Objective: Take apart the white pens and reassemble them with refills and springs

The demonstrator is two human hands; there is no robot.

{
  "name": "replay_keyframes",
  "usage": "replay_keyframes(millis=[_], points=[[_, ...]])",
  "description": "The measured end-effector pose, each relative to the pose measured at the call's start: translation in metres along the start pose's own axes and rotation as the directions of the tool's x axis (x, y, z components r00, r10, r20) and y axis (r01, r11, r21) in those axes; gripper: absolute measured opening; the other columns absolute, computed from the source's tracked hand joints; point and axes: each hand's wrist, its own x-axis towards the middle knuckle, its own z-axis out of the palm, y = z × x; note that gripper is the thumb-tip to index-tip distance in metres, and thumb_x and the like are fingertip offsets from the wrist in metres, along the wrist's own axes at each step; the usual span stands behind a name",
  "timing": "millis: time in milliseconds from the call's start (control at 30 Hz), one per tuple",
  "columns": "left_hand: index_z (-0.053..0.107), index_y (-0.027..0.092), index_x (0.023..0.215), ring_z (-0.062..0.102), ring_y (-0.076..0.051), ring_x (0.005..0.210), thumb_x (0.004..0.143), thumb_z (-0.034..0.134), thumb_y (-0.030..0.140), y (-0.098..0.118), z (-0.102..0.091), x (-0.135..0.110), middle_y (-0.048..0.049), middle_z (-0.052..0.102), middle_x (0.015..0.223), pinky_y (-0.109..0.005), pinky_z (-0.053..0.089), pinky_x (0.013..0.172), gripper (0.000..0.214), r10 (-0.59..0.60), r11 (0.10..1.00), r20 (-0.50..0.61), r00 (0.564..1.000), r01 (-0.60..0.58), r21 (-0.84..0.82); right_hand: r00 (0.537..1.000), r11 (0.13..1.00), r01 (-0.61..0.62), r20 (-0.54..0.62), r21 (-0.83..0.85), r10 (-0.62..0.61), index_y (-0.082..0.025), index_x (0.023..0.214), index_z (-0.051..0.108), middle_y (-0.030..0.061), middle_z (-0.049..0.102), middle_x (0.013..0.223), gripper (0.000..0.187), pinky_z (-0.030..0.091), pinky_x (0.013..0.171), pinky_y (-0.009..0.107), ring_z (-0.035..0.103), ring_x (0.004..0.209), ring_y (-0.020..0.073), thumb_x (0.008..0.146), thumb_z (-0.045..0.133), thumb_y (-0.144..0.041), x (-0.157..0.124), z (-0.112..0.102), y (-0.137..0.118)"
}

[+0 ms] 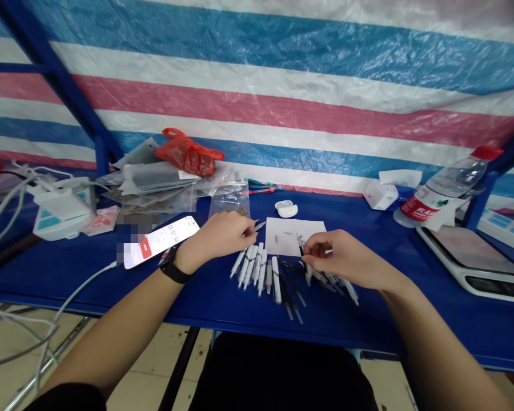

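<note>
My left hand point(225, 234), wearing a black watch, is closed over the left side of the pens. Its fingertips pinch a small, pale, pointed pen part point(259, 226). My right hand point(346, 258) is closed on a thin dark pen refill point(300, 244), held upright at the paper's lower right edge. Several white pen barrels point(257, 265) lie side by side below my left hand. Loose black refills point(292, 294) lie between the hands, and more pen parts point(332, 282) lie partly hidden under my right hand. The white paper point(276, 244) carries small grey pieces, possibly springs.
A white earbud case point(286, 209) sits behind the paper. At left lie a lit phone point(161, 242), a power strip point(62, 208) with cables, plastic bags and a red bag point(191, 153). At right stand a water bottle point(443, 191) and a scale point(475, 257).
</note>
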Motion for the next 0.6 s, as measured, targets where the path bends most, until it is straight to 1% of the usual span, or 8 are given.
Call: replay_keyframes(millis=[67,167,267,367,467,600], points=[[0.062,0.021,0.066,0.061,-0.019,0.060,0.090,0.053,0.029,0.000,0.000,-0.001,-0.0023,0.066,0.063,-0.027,0.028,0.052,0.027,-0.011,1.000,0.027,1.000,0.011,0.014,1.000,0.999,0.008,-0.025,0.039,-0.007,-0.018,0.073,0.068,-0.0011,0.065,0.066,0.011,0.044,0.060,0.026,0.057,0.060,0.0137,0.080,0.064,-0.027,0.002,0.003,0.001],[0.066,0.021,0.071,0.064,-0.020,0.065,0.088,0.053,0.029,0.000,0.001,-0.001,-0.0025,0.069,0.067,-0.027,0.031,0.054,0.023,-0.021,0.999,0.062,0.998,0.019,0.035,0.997,0.998,0.022,-0.078,0.059,-0.017,-0.018,0.074,0.068,0.0002,0.066,0.070,0.009,0.047,0.062,0.027,0.060,0.063,0.0146,0.077,0.066,-0.026,0.005,0.009,0.003],[0.069,0.021,0.078,0.068,-0.024,0.074,0.088,0.053,0.032,-0.001,0.000,-0.001,-0.0037,0.072,0.074,-0.028,0.036,0.057,0.022,-0.032,0.999,0.120,0.992,0.027,0.046,0.990,0.998,0.054,-0.134,0.038,-0.049,-0.019,0.074,0.068,0.0012,0.068,0.075,0.006,0.049,0.064,0.027,0.062,0.067,0.0154,0.074,0.066,-0.024,0.007,0.013,0.004],[0.071,0.021,0.082,0.069,-0.026,0.080,0.089,0.051,0.032,-0.001,0.000,0.000,-0.0054,0.074,0.080,-0.030,0.038,0.060,0.024,-0.046,0.998,0.168,0.985,0.037,0.056,0.987,0.997,0.079,-0.143,0.016,-0.076,-0.020,0.073,0.067,0.0019,0.067,0.077,0.005,0.050,0.064,0.028,0.063,0.068,0.0157,0.074,0.066,-0.025,0.007,0.016,0.004],[0.071,0.020,0.084,0.069,-0.026,0.081,0.090,0.051,0.032,0.000,-0.001,0.000,-0.0063,0.074,0.082,-0.030,0.040,0.062,0.024,-0.057,0.997,0.179,0.982,0.046,0.062,0.984,0.995,0.096,-0.148,-0.001,-0.095,-0.020,0.071,0.066,0.0020,0.067,0.077,0.003,0.050,0.062,0.027,0.063,0.066,0.0153,0.073,0.065,-0.023,0.008,0.020,0.003],[0.071,0.020,0.084,0.069,-0.027,0.081,0.090,0.051,0.031,0.000,0.001,0.000,-0.0071,0.074,0.082,-0.031,0.041,0.063,0.024,-0.064,0.997,0.164,0.984,0.056,0.056,0.975,0.992,0.125,-0.183,-0.035,-0.129,-0.021,0.070,0.064,0.0017,0.066,0.075,0.003,0.050,0.061,0.027,0.062,0.064,0.0149,0.072,0.064,-0.020,0.010,0.021,0.003]])
